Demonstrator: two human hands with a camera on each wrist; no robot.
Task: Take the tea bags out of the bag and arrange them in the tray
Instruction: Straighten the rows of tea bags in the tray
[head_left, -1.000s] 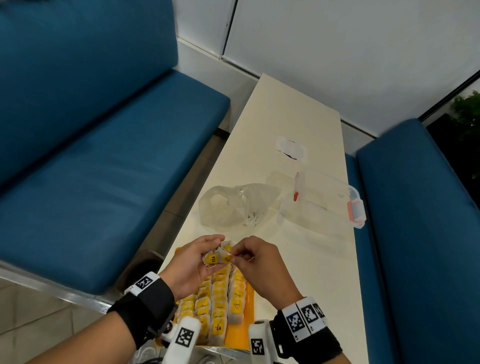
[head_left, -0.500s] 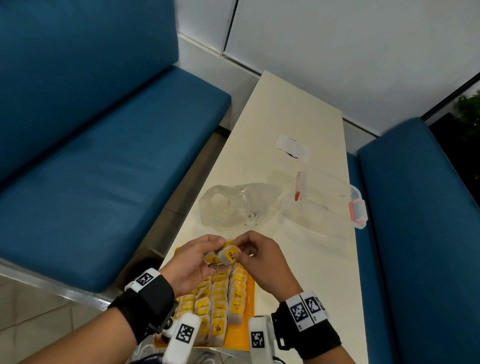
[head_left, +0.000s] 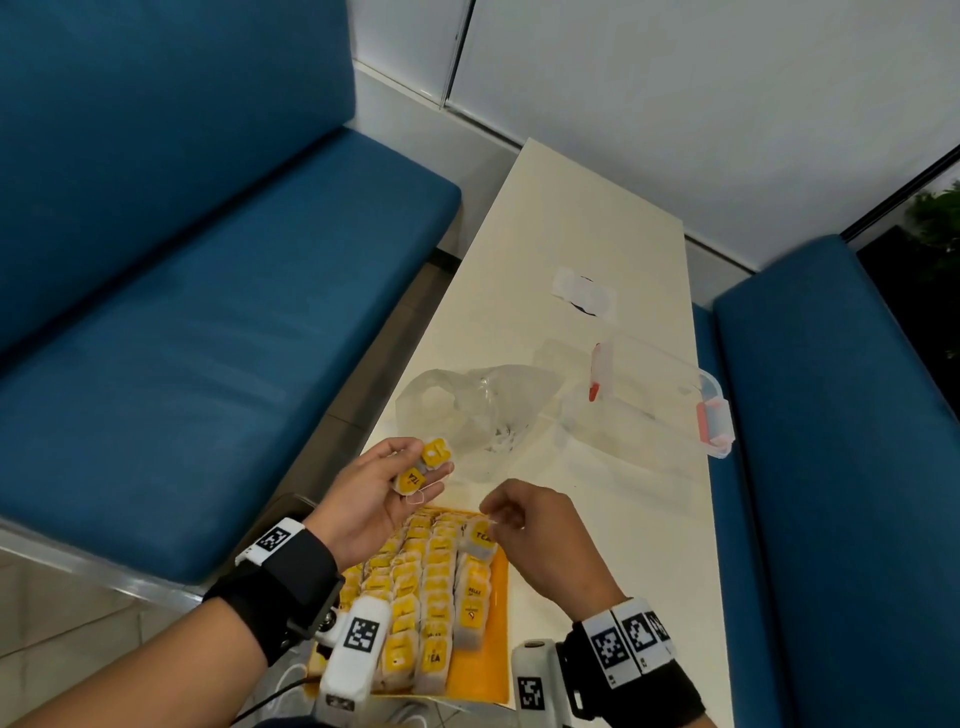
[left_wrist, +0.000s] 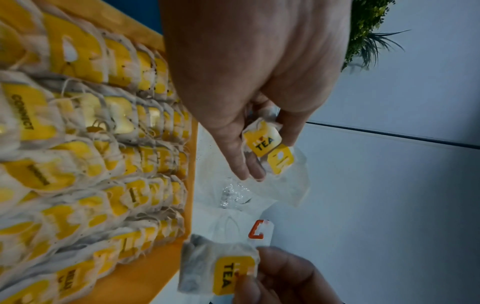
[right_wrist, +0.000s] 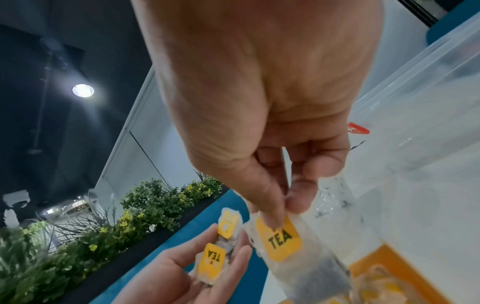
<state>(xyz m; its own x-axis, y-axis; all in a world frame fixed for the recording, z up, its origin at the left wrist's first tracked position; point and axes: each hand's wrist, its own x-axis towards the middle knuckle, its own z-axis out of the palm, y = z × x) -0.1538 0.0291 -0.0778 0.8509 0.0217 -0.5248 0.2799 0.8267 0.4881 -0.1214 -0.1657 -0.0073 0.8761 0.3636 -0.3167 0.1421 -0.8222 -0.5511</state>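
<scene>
Placement step: right hand (head_left: 540, 540) pinches one yellow-tagged paper tea bag (right_wrist: 283, 240) above the orange tray (head_left: 480, 670); left hand (head_left: 374, 493) cradles two spares (head_left: 423, 465). Next: seat it in the rightmost row.

Tea bags (head_left: 435, 582): matt porous paper, glossy yellow card tags. Tray (head_left: 496, 670): smooth orange plastic. Bag (head_left: 483, 410): thin crinkled clear plastic. Storage box (head_left: 654, 400): clear glossy plastic. Table (head_left: 587, 228): smooth cream laminate.

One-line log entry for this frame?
left hand: holds two tea bags | right hand: pinches one tea bag over tray | bag: on table
</scene>
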